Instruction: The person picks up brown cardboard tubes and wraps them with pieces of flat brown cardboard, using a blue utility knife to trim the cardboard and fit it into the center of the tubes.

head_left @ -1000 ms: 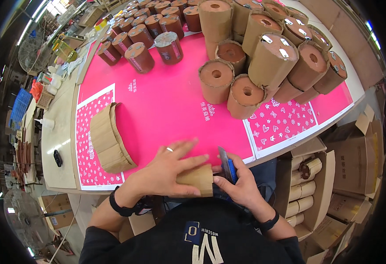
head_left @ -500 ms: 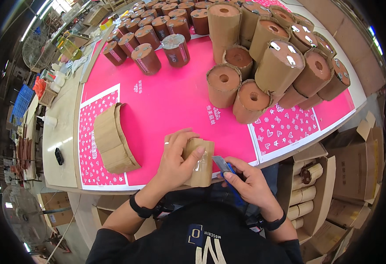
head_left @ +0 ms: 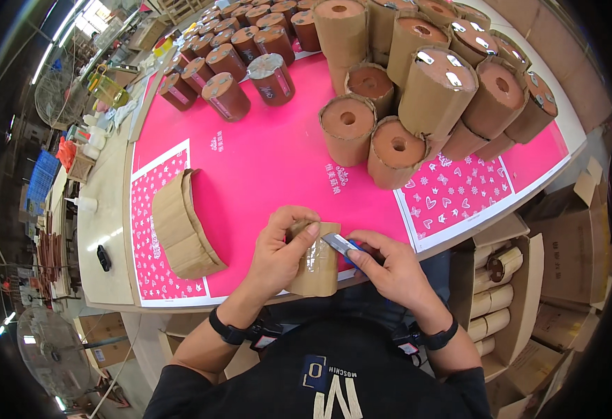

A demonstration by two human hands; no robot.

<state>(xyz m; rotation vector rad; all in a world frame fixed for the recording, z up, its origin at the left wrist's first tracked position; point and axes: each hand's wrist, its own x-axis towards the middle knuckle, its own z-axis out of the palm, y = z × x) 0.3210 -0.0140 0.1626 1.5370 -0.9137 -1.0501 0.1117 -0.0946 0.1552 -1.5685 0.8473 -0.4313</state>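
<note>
My left hand (head_left: 281, 248) grips a brown cardboard sleeve (head_left: 320, 273) at the table's near edge, fingers inside it and thumb on the outside. Clear shiny tape runs down the sleeve's front. In my right hand (head_left: 387, 269) is a blue utility knife (head_left: 348, 249), its wide grey blade pointing up and left. The blade tip overlaps the sleeve's upper part near my left thumb; whether it cuts in I cannot tell. Left of my hands, a stack of curved brown cardboard pieces (head_left: 180, 227) rests on the pink sheet.
A pink printed sheet (head_left: 271, 167) covers the table. Paper-wrapped cylinders (head_left: 435, 94) with holed ends are piled at the far right. Several dark reddish-brown cylinders (head_left: 226, 96) stand at the back. Beside the table on the right, an open carton (head_left: 522, 307) holds wrapped rolls.
The knife has moved up and left, so its blade now overlaps the upper part of the sleeve. My left thumb has shifted up toward the sleeve's top edge. The view has tilted slightly.
</note>
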